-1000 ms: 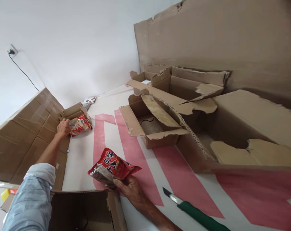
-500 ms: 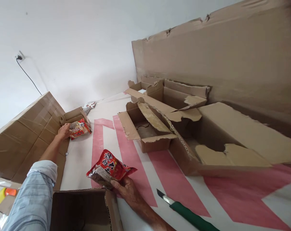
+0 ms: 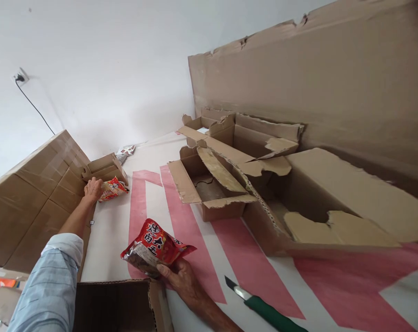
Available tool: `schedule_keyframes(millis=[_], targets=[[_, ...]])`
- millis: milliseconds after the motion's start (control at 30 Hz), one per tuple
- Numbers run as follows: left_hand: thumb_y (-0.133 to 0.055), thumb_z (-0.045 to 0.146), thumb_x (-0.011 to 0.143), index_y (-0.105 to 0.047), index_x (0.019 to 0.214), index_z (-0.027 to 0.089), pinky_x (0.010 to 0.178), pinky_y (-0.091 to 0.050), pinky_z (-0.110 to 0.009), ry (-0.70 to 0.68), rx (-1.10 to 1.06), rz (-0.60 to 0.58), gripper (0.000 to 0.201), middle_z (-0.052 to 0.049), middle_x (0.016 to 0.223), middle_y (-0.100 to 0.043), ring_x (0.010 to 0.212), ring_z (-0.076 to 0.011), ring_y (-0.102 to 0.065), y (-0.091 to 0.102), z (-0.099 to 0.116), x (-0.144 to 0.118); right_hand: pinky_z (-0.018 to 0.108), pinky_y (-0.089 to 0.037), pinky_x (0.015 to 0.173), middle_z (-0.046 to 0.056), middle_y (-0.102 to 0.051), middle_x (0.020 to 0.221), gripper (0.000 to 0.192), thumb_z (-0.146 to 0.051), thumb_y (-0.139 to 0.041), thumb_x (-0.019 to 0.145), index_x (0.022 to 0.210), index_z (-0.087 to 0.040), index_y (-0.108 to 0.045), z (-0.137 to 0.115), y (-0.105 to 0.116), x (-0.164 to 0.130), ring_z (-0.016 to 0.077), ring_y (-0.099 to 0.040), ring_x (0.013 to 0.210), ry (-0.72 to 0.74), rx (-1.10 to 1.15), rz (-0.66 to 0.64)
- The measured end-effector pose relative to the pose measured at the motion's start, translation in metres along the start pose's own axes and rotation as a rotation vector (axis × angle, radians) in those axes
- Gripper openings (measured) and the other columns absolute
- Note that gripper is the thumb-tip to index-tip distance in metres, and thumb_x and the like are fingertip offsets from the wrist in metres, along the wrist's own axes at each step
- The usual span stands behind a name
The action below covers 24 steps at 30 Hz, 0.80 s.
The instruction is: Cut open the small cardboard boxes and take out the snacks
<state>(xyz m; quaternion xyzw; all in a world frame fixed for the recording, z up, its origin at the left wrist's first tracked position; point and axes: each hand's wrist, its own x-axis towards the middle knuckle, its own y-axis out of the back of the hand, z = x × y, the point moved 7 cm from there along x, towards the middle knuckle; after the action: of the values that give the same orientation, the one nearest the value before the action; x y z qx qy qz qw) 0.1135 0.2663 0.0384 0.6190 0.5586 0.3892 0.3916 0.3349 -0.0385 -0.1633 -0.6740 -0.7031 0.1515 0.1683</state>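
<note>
Left hand (image 3: 93,189): stretched out to the far left edge of the tabletop (image 3: 112,230), fingers closed on the end of a small red-and-orange snack packet (image 3: 112,189). The packet lies flat on the tabletop, just in front of a small open carton (image 3: 104,167) and beside the stack of taped cartons (image 3: 32,184) along the left edge. Sleeve, light blue striped, rolled to the forearm.

Right hand (image 3: 181,281): near the near edge of the tabletop, thumb on top and fingers beneath, gripping the lower corner of a red noodle packet (image 3: 157,246) with large printed characters. The packet is held clear of the surface, tilted, above the corner of an open brown box (image 3: 153,304) at the near edge.

Tabletop: white with broad red stripes.

Utility knife (image 3: 264,311): green handle, blade extended and pointing toward the middle, lying on the tabletop just right of the right hand, not touched.

Torn open cartons (image 3: 212,189): a cluster of several, flaps ragged, at the middle and right of the tabletop; a large one (image 3: 333,198) at the right edge.

Cardboard sheet (image 3: 299,78): large, upright behind the cartons.

Silver wrapper (image 3: 125,150): small, at the far edge against the wall.

Wall socket (image 3: 19,76): plug and black cable, upper left on the white wall.
</note>
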Motion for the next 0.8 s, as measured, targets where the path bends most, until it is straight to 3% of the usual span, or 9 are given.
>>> schedule_keyframes(millis=[367,533,700,800], targets=[[-0.059,0.027,0.098,-0.081,0.117,0.025,0.094,-0.054,-0.04,0.021,0.004,0.005,0.029,-0.016,0.135,-0.064,0.124,-0.0356,-0.067,0.001,0.005,0.0,0.057,-0.059,0.105,0.017,-0.082,0.121,0.061,-0.073,-0.079,0.082,0.112,-0.019,-0.084,0.005,0.002,-0.003,0.0404,-0.077,0.113,-0.027,-0.017,0.025],[-0.054,0.02,0.099,-0.075,0.129,0.023,0.099,-0.054,-0.045,0.051,-0.079,0.021,0.037,-0.018,0.136,-0.067,0.126,-0.0371,-0.067,0.005,0.009,0.004,0.056,-0.059,0.105,0.017,-0.082,0.12,0.063,-0.072,-0.08,0.081,0.115,-0.019,-0.084,0.004,0.003,-0.004,0.0404,-0.076,0.115,-0.047,-0.01,0.03],[-0.058,0.022,0.098,-0.057,0.153,0.019,0.113,-0.05,-0.045,-0.03,-0.206,0.037,0.055,-0.019,0.157,-0.055,0.139,-0.0348,-0.059,0.03,0.012,-0.004,0.056,-0.061,0.101,0.017,-0.084,0.112,0.067,-0.075,-0.08,0.078,0.113,-0.018,-0.084,0.007,0.005,-0.002,0.0403,-0.078,0.109,-0.057,-0.016,0.045],[-0.064,0.031,0.097,-0.062,0.149,0.016,0.114,-0.05,-0.043,-0.13,-0.28,-0.03,0.054,-0.018,0.152,-0.062,0.138,-0.0354,-0.061,0.055,0.015,-0.028,0.058,-0.06,0.102,0.017,-0.084,0.109,0.067,-0.077,-0.081,0.075,0.107,-0.018,-0.084,0.007,0.007,-0.002,0.0407,-0.078,0.108,-0.062,-0.022,0.063]])
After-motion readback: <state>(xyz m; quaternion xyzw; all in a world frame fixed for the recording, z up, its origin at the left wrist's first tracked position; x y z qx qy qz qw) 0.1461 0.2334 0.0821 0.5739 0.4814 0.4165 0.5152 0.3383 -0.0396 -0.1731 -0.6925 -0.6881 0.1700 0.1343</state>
